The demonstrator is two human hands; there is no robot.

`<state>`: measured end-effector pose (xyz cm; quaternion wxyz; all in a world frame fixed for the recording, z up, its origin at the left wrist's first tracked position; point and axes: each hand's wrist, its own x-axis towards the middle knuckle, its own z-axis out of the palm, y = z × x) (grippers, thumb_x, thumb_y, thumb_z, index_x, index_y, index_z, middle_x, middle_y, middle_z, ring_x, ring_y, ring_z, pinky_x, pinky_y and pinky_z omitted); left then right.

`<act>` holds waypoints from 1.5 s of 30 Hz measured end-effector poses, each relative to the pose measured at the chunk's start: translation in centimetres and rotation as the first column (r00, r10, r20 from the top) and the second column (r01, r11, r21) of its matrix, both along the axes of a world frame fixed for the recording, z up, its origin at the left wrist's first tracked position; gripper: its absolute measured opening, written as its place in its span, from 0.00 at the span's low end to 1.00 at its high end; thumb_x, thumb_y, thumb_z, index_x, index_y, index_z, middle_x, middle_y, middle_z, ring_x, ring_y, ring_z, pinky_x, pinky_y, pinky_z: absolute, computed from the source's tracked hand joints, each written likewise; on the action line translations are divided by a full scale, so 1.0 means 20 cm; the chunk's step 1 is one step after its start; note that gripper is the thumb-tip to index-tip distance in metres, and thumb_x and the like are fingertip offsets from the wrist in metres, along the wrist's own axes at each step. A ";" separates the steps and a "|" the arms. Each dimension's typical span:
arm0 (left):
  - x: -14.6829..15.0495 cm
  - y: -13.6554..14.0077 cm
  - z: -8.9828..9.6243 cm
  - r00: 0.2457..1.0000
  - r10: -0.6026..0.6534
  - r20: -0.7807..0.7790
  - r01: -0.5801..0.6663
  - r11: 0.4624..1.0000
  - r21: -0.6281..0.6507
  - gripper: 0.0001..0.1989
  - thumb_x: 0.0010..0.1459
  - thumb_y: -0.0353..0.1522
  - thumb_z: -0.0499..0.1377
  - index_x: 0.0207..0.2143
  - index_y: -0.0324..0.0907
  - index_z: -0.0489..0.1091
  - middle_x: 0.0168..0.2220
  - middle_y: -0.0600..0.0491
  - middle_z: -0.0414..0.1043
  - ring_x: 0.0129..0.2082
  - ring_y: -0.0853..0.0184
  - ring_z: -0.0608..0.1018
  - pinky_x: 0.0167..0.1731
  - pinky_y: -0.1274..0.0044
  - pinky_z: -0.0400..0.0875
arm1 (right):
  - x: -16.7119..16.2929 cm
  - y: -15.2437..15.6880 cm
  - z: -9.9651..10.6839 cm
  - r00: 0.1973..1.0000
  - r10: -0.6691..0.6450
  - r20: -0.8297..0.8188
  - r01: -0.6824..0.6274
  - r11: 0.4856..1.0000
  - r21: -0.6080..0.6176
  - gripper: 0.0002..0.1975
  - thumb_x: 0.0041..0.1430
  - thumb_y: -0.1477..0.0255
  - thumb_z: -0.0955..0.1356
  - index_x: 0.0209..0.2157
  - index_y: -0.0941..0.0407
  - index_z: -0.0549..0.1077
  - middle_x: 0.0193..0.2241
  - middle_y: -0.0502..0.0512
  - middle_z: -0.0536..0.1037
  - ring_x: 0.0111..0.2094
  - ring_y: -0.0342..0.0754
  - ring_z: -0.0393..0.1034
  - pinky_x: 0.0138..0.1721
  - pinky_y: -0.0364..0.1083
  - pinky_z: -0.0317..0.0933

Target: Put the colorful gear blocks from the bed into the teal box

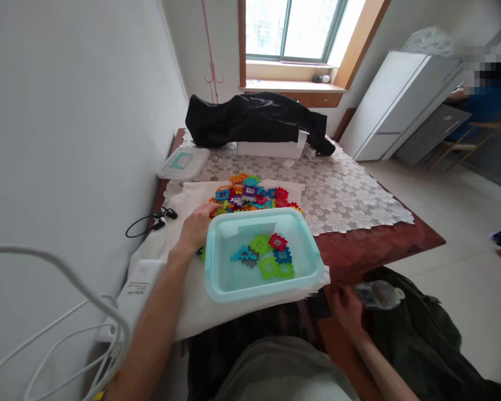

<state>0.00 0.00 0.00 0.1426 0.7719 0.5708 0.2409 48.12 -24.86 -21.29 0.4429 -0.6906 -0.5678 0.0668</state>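
Observation:
A light blue plastic bin (313, 253) stands near the table's front edge with several coloured interlocking tiles (267, 256) inside. Behind it lies a heap of more coloured tiles (253, 195) on a white cloth (192, 301). My left hand (198, 225) reaches past the bin's left side, its fingers touching the near left edge of the heap; whether it grips a tile is hidden. My right hand (346, 309) rests low at the table's front edge, beside a dark object, next to a crumpled plastic bottle (378, 294).
A white bin lid (183, 162) lies at the back left. A black garment (254, 120) covers a white box (271, 148) at the far end. A black cable (148, 223) and a white power strip (136, 289) sit by the left wall. A white cabinet (396, 100) stands right.

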 end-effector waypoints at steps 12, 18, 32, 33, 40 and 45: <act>0.04 -0.01 0.03 0.969 0.195 0.149 -0.202 0.979 0.033 0.18 0.67 0.44 0.60 0.45 0.45 0.87 0.41 0.46 0.89 0.42 0.53 0.88 0.43 0.68 0.77 | 0.03 -0.04 0.33 0.999 -0.006 -0.049 0.013 0.988 0.154 0.13 0.70 0.61 0.72 0.38 0.55 0.84 0.32 0.56 0.86 0.28 0.49 0.79 0.30 0.44 0.72; 0.05 -0.04 0.04 0.937 0.229 0.264 -0.285 0.938 0.198 0.17 0.65 0.43 0.61 0.43 0.44 0.87 0.36 0.49 0.88 0.36 0.57 0.87 0.39 0.71 0.75 | -0.08 -0.19 -0.10 0.941 -0.118 -0.319 0.062 0.982 -0.181 0.24 0.66 0.48 0.71 0.38 0.57 0.83 0.35 0.64 0.88 0.35 0.58 0.85 0.36 0.51 0.78; 0.06 -0.01 0.03 0.977 0.211 -0.030 -0.202 0.963 0.180 0.26 0.77 0.46 0.49 0.39 0.43 0.81 0.44 0.40 0.83 0.48 0.49 0.81 0.47 0.64 0.75 | 0.02 -0.30 -0.41 0.937 -0.276 -0.212 0.171 0.896 -0.409 0.35 0.63 0.39 0.66 0.50 0.56 0.79 0.41 0.66 0.88 0.40 0.66 0.87 0.41 0.58 0.79; 0.06 -0.01 0.03 0.979 0.193 -0.067 -0.182 0.972 0.146 0.26 0.78 0.46 0.48 0.40 0.43 0.81 0.45 0.39 0.83 0.49 0.48 0.80 0.49 0.63 0.75 | 0.03 -0.29 -0.40 0.939 -0.275 -0.204 0.181 0.905 -0.386 0.35 0.63 0.39 0.67 0.51 0.56 0.79 0.41 0.65 0.88 0.40 0.66 0.87 0.41 0.59 0.79; -0.01 -0.02 0.03 0.971 0.088 -0.224 -0.095 0.995 -0.022 0.16 0.67 0.40 0.60 0.53 0.48 0.81 0.58 0.41 0.81 0.57 0.45 0.80 0.57 0.60 0.75 | 0.06 -0.29 -0.37 0.964 -0.227 -0.136 0.170 0.926 -0.337 0.30 0.67 0.44 0.66 0.49 0.57 0.81 0.39 0.63 0.87 0.34 0.62 0.84 0.36 0.57 0.77; -0.09 -0.03 0.02 0.958 0.055 -0.281 -0.089 0.990 -0.107 0.30 0.65 0.47 0.61 0.65 0.46 0.77 0.66 0.37 0.77 0.65 0.38 0.77 0.64 0.54 0.71 | 0.10 -0.26 -0.40 0.960 -0.244 -0.135 0.188 0.924 -0.332 0.23 0.60 0.46 0.69 0.42 0.51 0.80 0.37 0.61 0.87 0.37 0.66 0.85 0.40 0.61 0.79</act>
